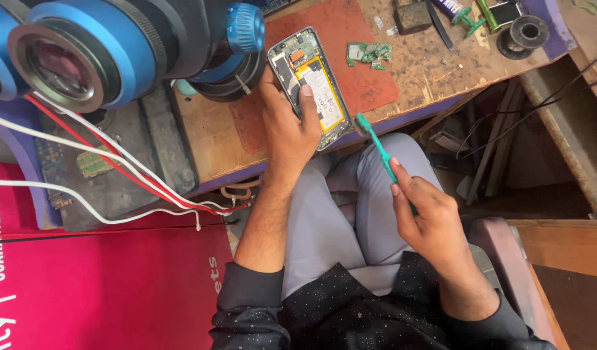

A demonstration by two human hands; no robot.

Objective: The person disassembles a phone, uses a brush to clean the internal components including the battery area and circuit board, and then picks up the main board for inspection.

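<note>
Left hand (pixel 289 126) clamped on opened phone (pixel 311 84), thumb across its yellow battery, back cover off. Phone held tilted, just above front edge of bench (pixel 434 71), over the lap. Right hand (pixel 428 223) closed around green toothbrush (pixel 376 146), bristle head just beside lower corner of phone.

Possible trouble: slipping of phone off the bench edge, because of one-hand grip only; bristles catching a small part or cable inside phone, if pressed too hard.

Hard to make out: small parts inside phone. Green circuit board (pixel 370 53) to the right of phone, details unclear. Blue microscope (pixel 117 45) to the left of phone, cut off by picture edge.
</note>
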